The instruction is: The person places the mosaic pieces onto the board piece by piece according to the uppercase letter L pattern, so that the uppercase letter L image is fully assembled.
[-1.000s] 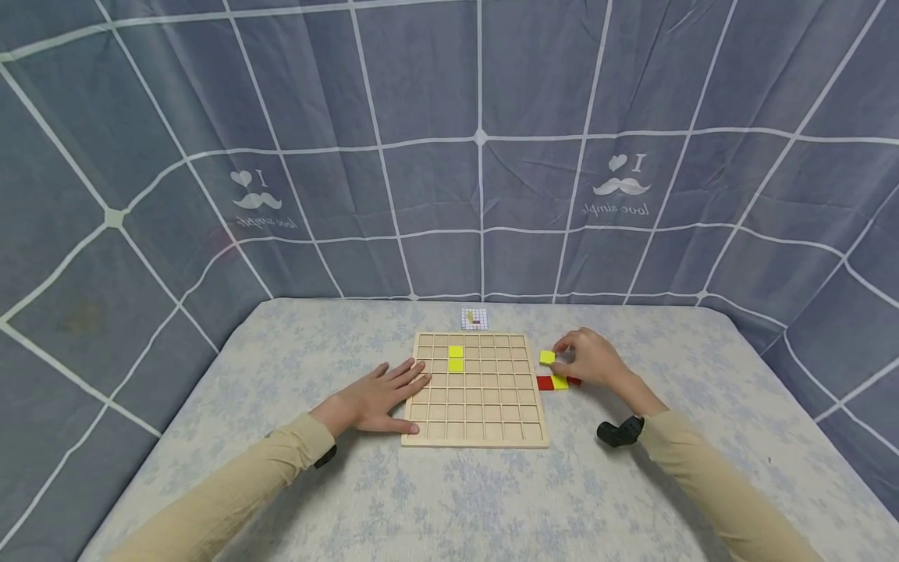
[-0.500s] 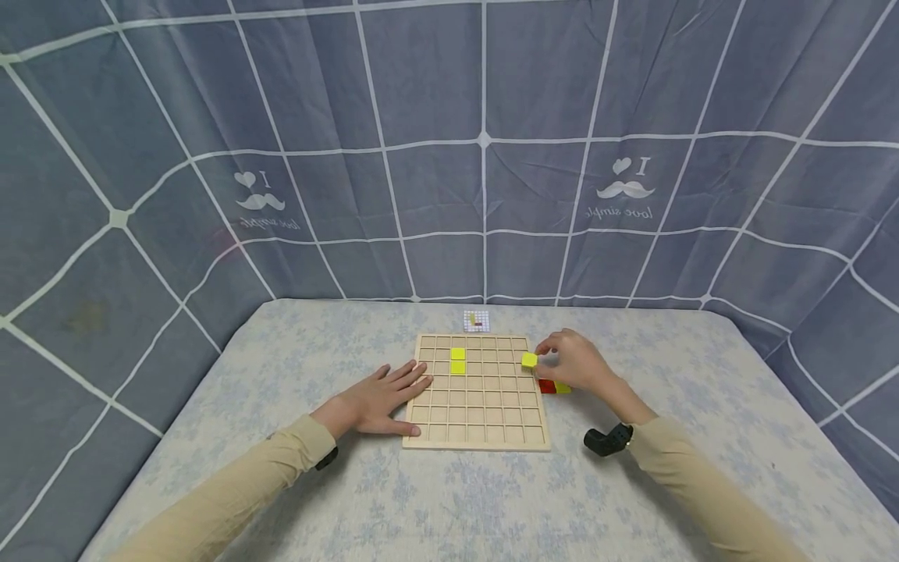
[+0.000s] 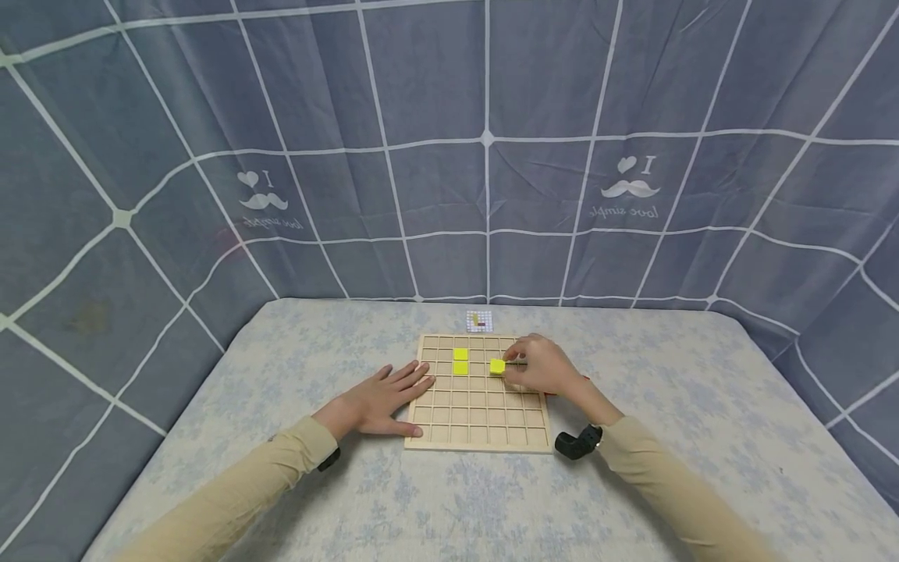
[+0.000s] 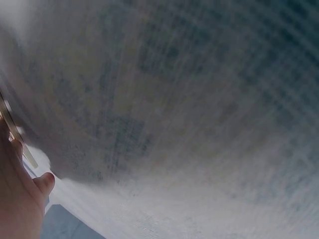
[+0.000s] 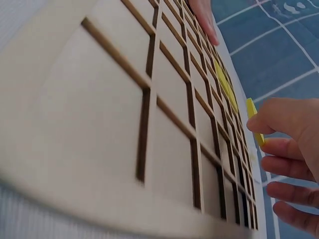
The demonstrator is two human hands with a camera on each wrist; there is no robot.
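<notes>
The right hand point(image 3: 544, 368) pinches a small yellow square tile point(image 3: 497, 366) over the pale wooden grid board point(image 3: 477, 425), just right of two seated yellow tiles point(image 3: 460, 361). The left hand point(image 3: 379, 398) lies flat on the board's edge. Lowered tilted, the tile may catch a divider.

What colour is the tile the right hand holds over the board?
Yellow tile, clearest in the head view.

Both arms in long tan sleeves, plain cloth, loose fit w/ soft folds, cuffs ending at the wrists. Left sleeve point(image 3: 232, 496) has a small dark strap or device at the cuff, underside, mostly hidden. Right sleeve point(image 3: 674, 488) ends at a black wrist camera point(image 3: 577, 442), chunky rounded body on a dark band, sticking out sideways. Left hand point(image 3: 375, 402) and right hand point(image 3: 544, 368) bare, no gloves or rings seen.
</notes>
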